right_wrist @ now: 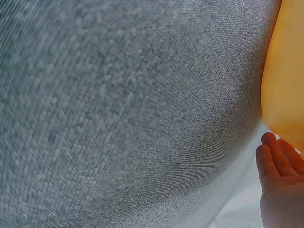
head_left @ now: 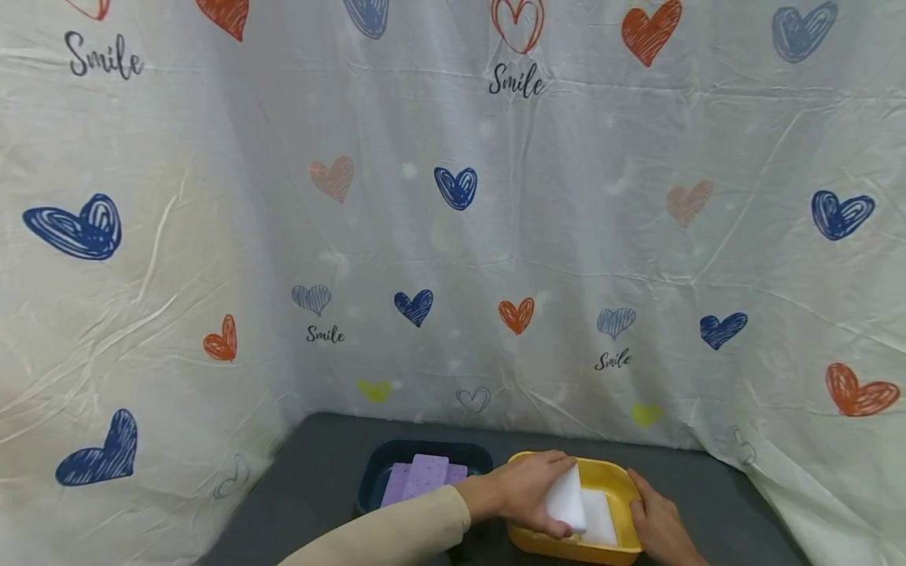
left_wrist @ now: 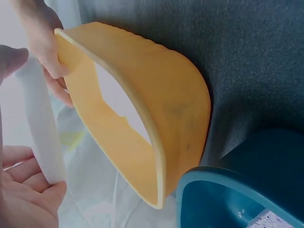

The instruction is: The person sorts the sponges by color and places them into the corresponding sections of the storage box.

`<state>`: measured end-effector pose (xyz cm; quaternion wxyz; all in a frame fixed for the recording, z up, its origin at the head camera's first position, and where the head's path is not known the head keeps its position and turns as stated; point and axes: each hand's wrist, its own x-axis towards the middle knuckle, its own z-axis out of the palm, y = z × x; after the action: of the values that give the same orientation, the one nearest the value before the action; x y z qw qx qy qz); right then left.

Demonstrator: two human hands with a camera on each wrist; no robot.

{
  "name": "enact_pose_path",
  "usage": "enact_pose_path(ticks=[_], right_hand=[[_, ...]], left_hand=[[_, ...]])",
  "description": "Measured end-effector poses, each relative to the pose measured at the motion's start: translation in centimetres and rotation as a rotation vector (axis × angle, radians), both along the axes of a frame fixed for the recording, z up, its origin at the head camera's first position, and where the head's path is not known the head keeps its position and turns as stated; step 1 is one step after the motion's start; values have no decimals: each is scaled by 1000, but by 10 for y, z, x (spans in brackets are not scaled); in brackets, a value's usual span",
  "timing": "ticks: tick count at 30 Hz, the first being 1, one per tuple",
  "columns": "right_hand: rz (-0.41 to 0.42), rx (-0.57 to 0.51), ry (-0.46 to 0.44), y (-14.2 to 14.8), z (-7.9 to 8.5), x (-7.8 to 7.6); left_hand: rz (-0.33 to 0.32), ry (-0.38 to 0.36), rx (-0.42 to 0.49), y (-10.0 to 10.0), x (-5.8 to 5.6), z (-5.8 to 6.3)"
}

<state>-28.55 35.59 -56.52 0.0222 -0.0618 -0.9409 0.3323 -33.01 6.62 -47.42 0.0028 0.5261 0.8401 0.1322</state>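
Observation:
My left hand [head_left: 529,491] holds a white sponge block [head_left: 568,500] over the yellow tub [head_left: 616,554], the thumb on one edge and the fingers on the other. In the left wrist view the block [left_wrist: 40,118] is tilted, clear of the tub's rim. Another white block [head_left: 598,519] lies inside the tub. At the tub's right end, my right hand [head_left: 660,519] grips the rim. The right wrist view catches that hand's fingers [right_wrist: 275,156] against the yellow outer wall [right_wrist: 287,80].
Left of the yellow tub stands a dark teal tub [head_left: 368,479] with several speckled purple blocks [head_left: 427,474] in it. Both tubs rest on a dark grey cloth surface [head_left: 297,479]. Behind it hangs a white curtain [head_left: 453,251] printed with hearts.

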Motion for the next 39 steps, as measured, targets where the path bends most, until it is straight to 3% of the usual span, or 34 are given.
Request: enact_pose_path(ticks=[11, 17, 34, 39], right_hand=[[-4, 33, 29, -1, 2, 1], [3, 24, 25, 0, 1, 1], [11, 61, 110, 4, -9, -4], [10, 51, 127, 4, -10, -5]], left_hand=[[28, -68, -50, 13, -13, -6], [41, -104, -63, 18, -18, -16], [60, -135, -69, 28, -31, -37], [74, -111, -96, 34, -30, -44]])
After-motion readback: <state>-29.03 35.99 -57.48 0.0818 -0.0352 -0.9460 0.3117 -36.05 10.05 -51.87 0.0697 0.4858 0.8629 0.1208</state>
